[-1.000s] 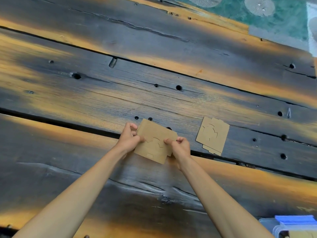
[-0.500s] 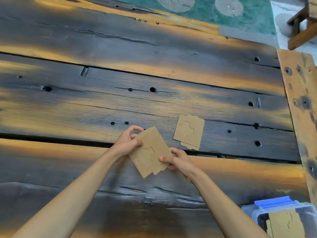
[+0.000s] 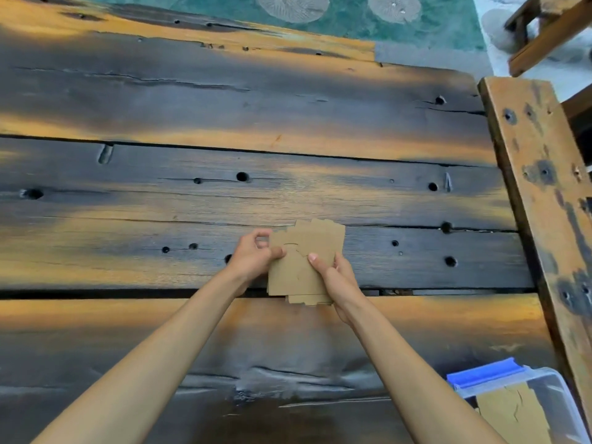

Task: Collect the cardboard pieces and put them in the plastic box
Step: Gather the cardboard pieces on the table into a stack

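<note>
A stack of brown cardboard pieces (image 3: 299,277) sits in both my hands over the middle of the dark wooden table (image 3: 224,100). My left hand (image 3: 253,256) pinches its left edge. My right hand (image 3: 336,277) grips its right side, thumb on top. More cardboard (image 3: 323,232) shows behind the stack's top edge; I cannot tell whether it lies on the table or belongs to the held stack. The clear plastic box (image 3: 557,386) with a blue clip stands at the bottom right, with cardboard pieces (image 3: 512,415) inside.
A lighter wooden beam (image 3: 541,174) runs along the table's right side. Beyond the far edge lie a green patterned rug (image 3: 352,17) and a wooden furniture leg (image 3: 544,30). Deep gaps run between the table's planks.
Both hands have carried the held cardboard to the right, onto the spot where the second pile lay. The view has shifted, so more of the plastic box shows.
</note>
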### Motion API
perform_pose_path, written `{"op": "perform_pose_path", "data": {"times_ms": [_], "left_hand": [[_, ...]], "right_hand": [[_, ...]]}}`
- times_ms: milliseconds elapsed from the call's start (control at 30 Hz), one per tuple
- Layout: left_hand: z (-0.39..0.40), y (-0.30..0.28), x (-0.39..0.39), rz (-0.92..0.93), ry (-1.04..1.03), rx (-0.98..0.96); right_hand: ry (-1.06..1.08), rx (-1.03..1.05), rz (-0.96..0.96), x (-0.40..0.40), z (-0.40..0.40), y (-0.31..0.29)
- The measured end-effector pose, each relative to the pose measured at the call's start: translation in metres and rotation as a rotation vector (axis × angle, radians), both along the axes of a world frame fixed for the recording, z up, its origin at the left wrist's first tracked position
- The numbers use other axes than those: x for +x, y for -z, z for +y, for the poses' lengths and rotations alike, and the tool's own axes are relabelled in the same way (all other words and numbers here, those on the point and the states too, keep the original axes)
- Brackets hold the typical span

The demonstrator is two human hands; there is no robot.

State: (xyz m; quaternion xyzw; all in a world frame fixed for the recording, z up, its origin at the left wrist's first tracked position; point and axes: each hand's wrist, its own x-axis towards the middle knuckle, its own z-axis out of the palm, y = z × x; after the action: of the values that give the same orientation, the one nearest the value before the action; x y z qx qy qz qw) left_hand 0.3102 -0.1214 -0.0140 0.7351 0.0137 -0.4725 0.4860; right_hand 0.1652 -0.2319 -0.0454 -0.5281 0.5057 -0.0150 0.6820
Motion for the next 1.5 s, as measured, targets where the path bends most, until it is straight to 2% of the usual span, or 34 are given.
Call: {"op": "perform_pose_path", "data": {"times_ms": [100,300,500,700,800,933,1000,1133,1200,1333,1433,1500], "left_hand": [[-0.019,0.013,-0.014,-0.002,0.043,0.040],[-0.057,0.039,-0.028,-0.313,0.182,0.231],[-0.070,0.050,-0.024,-0.372,0.249,0.289],[-0.063,0.048,-0.015,-0.023,0.023,0.243],[-0.055,0.034,-0.023,0.121,0.010,0.169],[-0.039,0.014,-0.038,0.216,0.065,0.080],[-0.028,0.004,-0.049,0.143,0.147,0.056],[-0.009,-0.013,-0.080,-0.180,0.373,0.117],[0.000,-0.016,-0.100,-0.271,0.475,0.159],[0.017,-0.007,-0.135,-0.296,0.611,0.207],[0.027,-0.001,-0.150,-0.255,0.527,0.179],[0.030,0.002,-0.154,-0.239,0.469,0.136]], "right_hand": [[0.040,-0.047,0.079,0.000,-0.015,0.009],[-0.041,-0.218,0.399,0.009,-0.034,0.019],[-0.004,-0.222,0.413,0.012,-0.044,0.027],[0.044,-0.122,0.345,0.001,-0.052,0.034],[0.020,-0.090,0.299,-0.008,-0.051,0.029],[-0.055,-0.051,0.228,-0.024,-0.042,0.011],[-0.075,0.006,0.202,-0.035,-0.030,0.005],[-0.151,0.050,0.183,-0.060,0.009,-0.003],[-0.235,0.025,0.211,-0.073,0.031,-0.002],[-0.357,-0.091,0.289,-0.100,0.066,0.006],[-0.351,-0.124,0.374,-0.112,0.072,-0.014],[-0.345,-0.123,0.347,-0.116,0.073,-0.021]]}}
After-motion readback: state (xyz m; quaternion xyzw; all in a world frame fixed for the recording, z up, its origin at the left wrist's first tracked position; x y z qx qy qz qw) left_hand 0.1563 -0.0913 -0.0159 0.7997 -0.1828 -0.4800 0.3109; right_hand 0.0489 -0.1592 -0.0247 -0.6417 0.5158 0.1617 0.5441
